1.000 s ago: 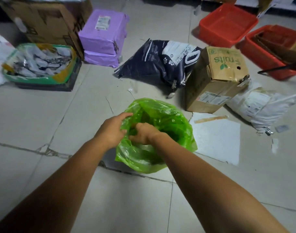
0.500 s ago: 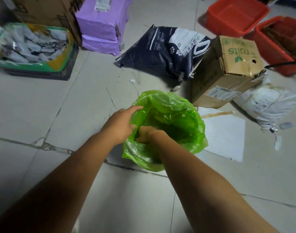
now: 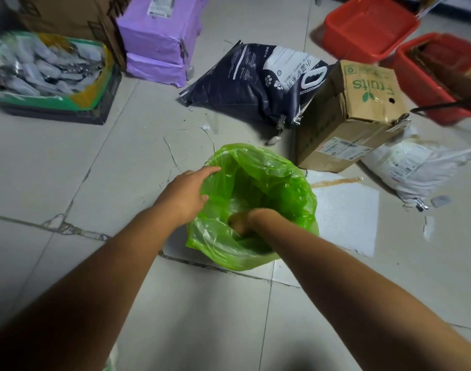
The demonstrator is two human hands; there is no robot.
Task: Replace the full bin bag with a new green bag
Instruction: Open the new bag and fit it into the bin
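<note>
One green bag (image 3: pixel 277 183) stood open on the tiled floor (image 3: pixel 68 162), beside one "fruits" cardboard box (image 3: pixel 363 108). Two red tubs (image 3: pixel 368 25) sat near the far right edge. The left hand (image 3: pixel 186 194) pinched the bag's rim. The right hand (image 3: pixel 242 220) was curled up deep inside the bag, pressing the plastic.

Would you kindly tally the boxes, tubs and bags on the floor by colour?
Red tubs: 2
Purple parcels: 2
Brown boxes: 2
Green bag: 1
Black bag: 1
White bag: 1
Total: 9
</note>
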